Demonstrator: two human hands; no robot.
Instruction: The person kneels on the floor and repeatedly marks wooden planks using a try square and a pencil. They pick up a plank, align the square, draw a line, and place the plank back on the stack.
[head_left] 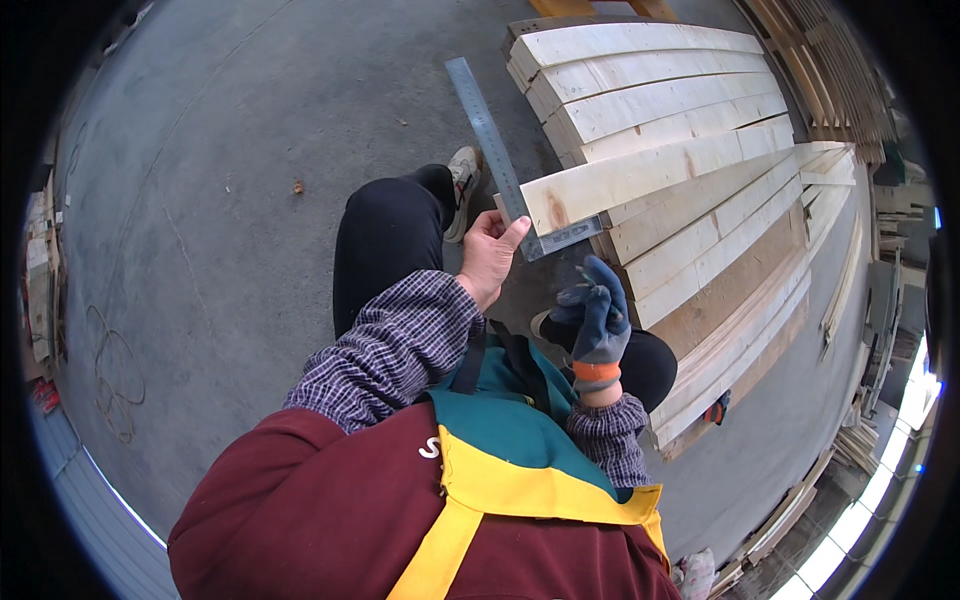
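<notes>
My bare left hand (487, 258) pinches a metal carpenter's square (487, 135) near its corner, thumb on top. The square's long blade points away from me over the floor. Its short arm lies against the near end of a pale wooden board (655, 180), which rests slightly askew on a stack of similar boards. My right hand (602, 310), in a blue-grey glove with an orange cuff, is raised just short of the board's end, apart from it. Its fingers are curled together, and what they may hold is too small to make out.
The board stack (720, 235) spreads out to the right, with longer planks (735, 355) along its near side. A dark glove-like item (717, 408) with orange lies beside them. More timber (825, 60) stands at the far right. A loose cord (118, 385) lies on the concrete floor at left.
</notes>
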